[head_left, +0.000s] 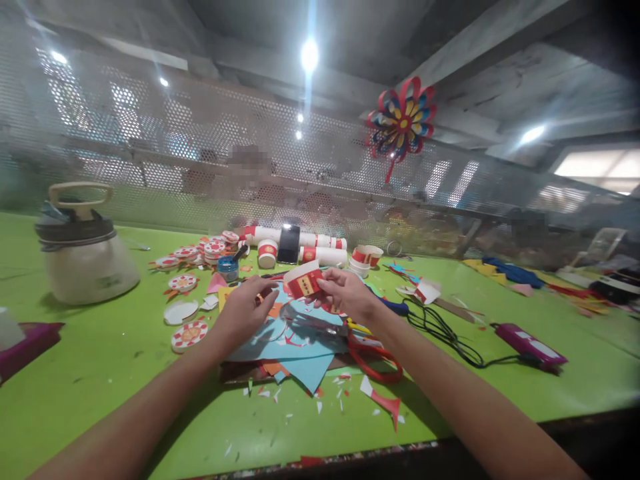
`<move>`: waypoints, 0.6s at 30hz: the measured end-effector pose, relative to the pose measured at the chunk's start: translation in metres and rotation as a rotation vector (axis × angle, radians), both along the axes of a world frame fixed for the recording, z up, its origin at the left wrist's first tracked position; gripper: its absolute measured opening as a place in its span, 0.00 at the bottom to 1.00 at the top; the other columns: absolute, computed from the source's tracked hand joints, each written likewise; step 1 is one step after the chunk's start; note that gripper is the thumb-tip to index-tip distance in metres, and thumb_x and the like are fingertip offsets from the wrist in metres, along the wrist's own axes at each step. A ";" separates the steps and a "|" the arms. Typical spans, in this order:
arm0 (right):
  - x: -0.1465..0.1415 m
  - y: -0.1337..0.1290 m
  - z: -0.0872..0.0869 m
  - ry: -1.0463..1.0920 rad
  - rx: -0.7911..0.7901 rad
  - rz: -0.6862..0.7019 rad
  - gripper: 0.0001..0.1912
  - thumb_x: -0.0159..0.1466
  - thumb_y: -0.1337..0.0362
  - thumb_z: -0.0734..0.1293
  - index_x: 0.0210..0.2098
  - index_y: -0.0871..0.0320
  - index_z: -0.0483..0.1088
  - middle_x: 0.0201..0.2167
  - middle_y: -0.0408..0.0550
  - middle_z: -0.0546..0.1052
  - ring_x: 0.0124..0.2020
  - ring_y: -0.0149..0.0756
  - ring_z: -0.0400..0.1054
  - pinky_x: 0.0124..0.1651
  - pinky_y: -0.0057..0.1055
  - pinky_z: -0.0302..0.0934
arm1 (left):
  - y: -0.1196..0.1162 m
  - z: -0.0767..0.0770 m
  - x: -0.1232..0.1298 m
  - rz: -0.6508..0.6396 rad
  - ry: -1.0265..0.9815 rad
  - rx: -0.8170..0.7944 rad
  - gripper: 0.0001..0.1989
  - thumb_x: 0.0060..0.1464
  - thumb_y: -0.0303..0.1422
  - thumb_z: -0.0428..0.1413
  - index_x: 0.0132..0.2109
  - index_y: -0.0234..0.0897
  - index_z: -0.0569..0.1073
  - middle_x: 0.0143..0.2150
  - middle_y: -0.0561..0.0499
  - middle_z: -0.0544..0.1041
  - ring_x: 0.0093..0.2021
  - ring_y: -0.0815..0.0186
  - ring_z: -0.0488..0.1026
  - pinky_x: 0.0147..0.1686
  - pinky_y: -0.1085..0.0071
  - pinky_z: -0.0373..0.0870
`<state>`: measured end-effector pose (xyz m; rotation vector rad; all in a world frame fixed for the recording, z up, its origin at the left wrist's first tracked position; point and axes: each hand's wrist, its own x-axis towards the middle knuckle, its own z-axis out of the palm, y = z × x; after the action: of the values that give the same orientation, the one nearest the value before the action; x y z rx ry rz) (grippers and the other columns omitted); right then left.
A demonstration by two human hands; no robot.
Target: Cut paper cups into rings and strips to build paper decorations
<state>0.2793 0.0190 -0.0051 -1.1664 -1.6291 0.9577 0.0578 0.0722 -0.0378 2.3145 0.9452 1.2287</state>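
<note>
My right hand (345, 292) pinches a cut piece of red-and-white paper cup (304, 281) above a heap of coloured paper. To its left, my left hand (247, 305) hovers with fingers apart and curved, holding nothing I can see. Light blue paper sheets (295, 350) lie beneath both hands. Scissors with red-orange handles (374, 360) rest at the right of the heap, partly under my right forearm. Several round red-and-white paper pieces (190, 335) with orange points lie to the left of my left hand.
Behind stand a paper cup (267, 253), a phone (289, 244) and stacked cups (323, 256). A blue jar (229, 268) is nearby. A large jug (85, 257) stands left. A purple power strip (530, 347) with black cable lies right. Paper scraps litter the green table (190, 427).
</note>
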 end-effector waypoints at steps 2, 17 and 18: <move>0.000 -0.010 0.003 0.146 -0.038 0.066 0.12 0.65 0.57 0.64 0.39 0.61 0.67 0.32 0.45 0.76 0.32 0.33 0.74 0.35 0.33 0.69 | -0.001 0.002 0.001 -0.001 -0.087 -0.091 0.15 0.56 0.40 0.50 0.43 0.35 0.73 0.42 0.44 0.76 0.39 0.61 0.72 0.37 0.67 0.68; 0.005 -0.017 -0.007 0.522 -0.148 0.158 0.05 0.64 0.65 0.66 0.33 0.63 0.69 0.27 0.41 0.76 0.28 0.30 0.72 0.30 0.28 0.67 | -0.016 0.014 -0.002 -0.509 -0.452 -0.875 0.13 0.48 0.36 0.61 0.40 0.33 0.77 0.36 0.45 0.80 0.36 0.61 0.75 0.35 0.69 0.69; 0.007 -0.017 -0.009 0.523 -0.150 0.153 0.05 0.64 0.66 0.66 0.34 0.63 0.69 0.27 0.41 0.75 0.28 0.30 0.72 0.30 0.28 0.67 | -0.016 0.013 -0.002 -0.502 -0.446 -0.870 0.11 0.48 0.36 0.62 0.36 0.32 0.77 0.33 0.46 0.79 0.33 0.63 0.75 0.33 0.70 0.69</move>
<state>0.2862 0.0024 -0.0140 -0.8001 -1.2487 1.3704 0.0553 0.0559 -0.0246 1.3827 0.5230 0.8208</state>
